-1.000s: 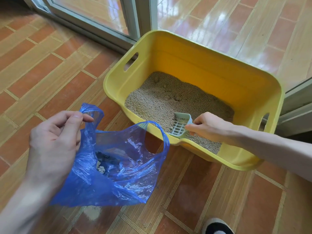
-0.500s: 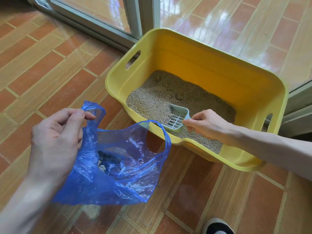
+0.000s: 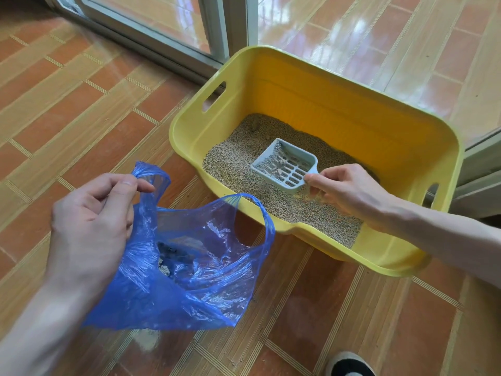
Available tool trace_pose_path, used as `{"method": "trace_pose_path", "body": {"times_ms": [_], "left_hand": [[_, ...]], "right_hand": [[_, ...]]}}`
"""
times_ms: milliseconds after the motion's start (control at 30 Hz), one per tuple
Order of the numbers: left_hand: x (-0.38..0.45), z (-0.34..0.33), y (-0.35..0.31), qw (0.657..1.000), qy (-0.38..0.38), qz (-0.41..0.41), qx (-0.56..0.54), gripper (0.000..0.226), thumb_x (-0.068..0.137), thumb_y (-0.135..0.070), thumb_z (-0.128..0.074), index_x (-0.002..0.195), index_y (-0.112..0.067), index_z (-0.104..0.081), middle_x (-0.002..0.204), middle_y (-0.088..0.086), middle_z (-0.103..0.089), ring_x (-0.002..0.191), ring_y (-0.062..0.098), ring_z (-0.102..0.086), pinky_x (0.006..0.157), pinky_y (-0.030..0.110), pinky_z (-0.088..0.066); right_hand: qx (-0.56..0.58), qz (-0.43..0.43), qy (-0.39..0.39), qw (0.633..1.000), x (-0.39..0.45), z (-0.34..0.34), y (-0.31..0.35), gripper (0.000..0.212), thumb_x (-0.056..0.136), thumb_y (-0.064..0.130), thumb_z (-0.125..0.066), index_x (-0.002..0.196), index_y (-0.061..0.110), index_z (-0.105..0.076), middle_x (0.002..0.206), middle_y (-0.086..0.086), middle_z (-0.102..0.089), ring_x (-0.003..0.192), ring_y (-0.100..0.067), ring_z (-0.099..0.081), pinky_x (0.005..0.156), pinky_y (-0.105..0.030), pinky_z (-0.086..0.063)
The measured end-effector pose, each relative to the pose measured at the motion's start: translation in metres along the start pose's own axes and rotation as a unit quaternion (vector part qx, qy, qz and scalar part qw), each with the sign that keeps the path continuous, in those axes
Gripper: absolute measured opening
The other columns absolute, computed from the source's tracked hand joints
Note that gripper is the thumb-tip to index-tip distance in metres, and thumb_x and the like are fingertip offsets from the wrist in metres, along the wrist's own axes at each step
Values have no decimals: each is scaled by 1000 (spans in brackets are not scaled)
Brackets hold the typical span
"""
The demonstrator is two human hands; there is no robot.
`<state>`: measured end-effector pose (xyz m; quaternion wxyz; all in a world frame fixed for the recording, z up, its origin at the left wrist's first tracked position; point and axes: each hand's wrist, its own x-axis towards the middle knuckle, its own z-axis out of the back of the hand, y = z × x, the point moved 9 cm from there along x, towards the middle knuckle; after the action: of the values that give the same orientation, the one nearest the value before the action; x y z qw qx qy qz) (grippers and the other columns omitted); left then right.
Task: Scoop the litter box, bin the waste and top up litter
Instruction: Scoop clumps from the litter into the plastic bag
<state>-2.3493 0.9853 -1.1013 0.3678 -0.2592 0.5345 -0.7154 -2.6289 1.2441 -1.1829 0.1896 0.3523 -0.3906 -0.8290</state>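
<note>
Your right hand (image 3: 349, 191) reaches in over the near rim of the yellow litter box (image 3: 298, 88), its fingers curled round the short handle of a pale blue slotted scoop (image 3: 284, 165). The scoop's head points away from that hand toward the far left of the box and sits tilted above the litter (image 3: 233, 161), with a few pale grains and a small clump lying on its slots. The handle itself is hidden inside your grip. The litter spreads across the box floor, directly under and around the scoop, and runs on beneath your right wrist to the near corner.

Your left hand (image 3: 92, 221) is well apart from the box, out over the tiled floor (image 3: 67, 104). Thumb and forefinger pinch one handle loop of a blue plastic bag (image 3: 206, 267), holding it up so the mouth gapes toward the box. The bag's other loop stands free, just beside the box's near wall. Dark and pale lumps of waste (image 3: 168, 259) lie at the bottom of the bag, seen through the opening. The bag lies between your two hands, lower than the scoop and to its left.

A sliding door frame (image 3: 151, 31) runs behind the box, and the toe of a black and white shoe (image 3: 349, 365) shows at the bottom edge.
</note>
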Motion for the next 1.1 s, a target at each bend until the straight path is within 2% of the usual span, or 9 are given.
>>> {"method": "trace_pose_path", "body": {"times_ms": [133, 233, 333, 433, 567, 667, 800, 967, 1100], "left_hand": [[-1, -1, -3, 1000, -1, -3, 2, 33, 94, -47, -54, 92, -20, -74, 48, -9, -25, 41, 8, -18, 42, 17, -15], [0, -1, -4, 1000, 2, -4, 1, 33, 96, -44, -54, 92, -18, -73, 48, -11, -26, 41, 6, -19, 41, 16, -16], [-1, 0, -3, 1000, 0, -1, 4, 34, 95, -47, -54, 92, -19, -73, 48, -10, -25, 41, 7, -19, 41, 16, -16], [-1, 0, -5, 1000, 0, 0, 2, 33, 94, -48, -54, 91, -22, -74, 47, -10, -26, 41, 8, -18, 42, 18, -14], [-2, 2, -5, 1000, -3, -1, 3, 30, 97, -45, -54, 90, -23, -74, 47, -10, -26, 41, 8, -18, 42, 18, -14], [-4, 5, -7, 1000, -7, -4, 12, 29, 102, -39, -53, 91, -21, -74, 47, -9, -27, 42, 9, -19, 42, 18, -15], [-8, 10, -12, 1000, -16, -7, 15, 30, 108, -25, -51, 88, -19, -73, 48, -9, -26, 44, 11, -19, 42, 20, -16], [-14, 17, -22, 1000, -22, -13, 15, 33, 109, -23, -51, 84, -22, -73, 49, -8, -26, 46, 15, -19, 44, 23, -16], [-20, 25, -26, 999, -27, -16, 6, 32, 109, -23, -52, 85, -21, -73, 49, -6, -28, 46, 15, -20, 44, 23, -17]], "right_hand": [[30, -11, 0, 999, 0, 3, -2, 39, 94, 47, -67, 79, 12, -78, 57, 7, -61, 47, -8, -41, 42, -22, -28], [28, -13, 1, 1000, -1, 5, -2, 39, 95, 45, -66, 80, 11, -78, 51, 8, -57, 42, -5, -37, 43, -23, -28], [14, -7, -4, 1000, -2, 8, -2, 37, 94, 46, -66, 82, 13, -78, 65, 2, -70, 43, -3, -41, 46, -25, -30], [1, -5, 0, 1000, -5, 9, 1, 37, 95, 43, -66, 81, 10, -78, 52, 10, -60, 41, -1, -40, 45, -21, -29], [-5, 18, 9, 1000, -14, 6, 16, 38, 94, 44, -67, 80, 10, -78, 50, 10, -57, 41, 0, -41, 40, -13, -29], [-10, 43, 44, 998, -25, -3, 38, 42, 93, 47, -66, 78, 9, -76, 51, 8, -48, 43, -4, -35, 42, -18, -27], [-40, 84, 84, 992, -46, -22, 73, 45, 91, 54, -66, 77, 11, -76, 56, 4, -49, 49, -11, -37, 44, -21, -28], [-83, 109, 122, 983, -67, -58, 99, 48, 92, 54, -64, 78, 9, -73, 54, 2, -42, 49, -13, -31, 45, -26, -26], [-129, 116, 173, 969, -77, -97, 98, 44, 93, 53, -63, 78, 13, -74, 51, 3, -41, 44, -8, -30, 41, -20, -23]]}}
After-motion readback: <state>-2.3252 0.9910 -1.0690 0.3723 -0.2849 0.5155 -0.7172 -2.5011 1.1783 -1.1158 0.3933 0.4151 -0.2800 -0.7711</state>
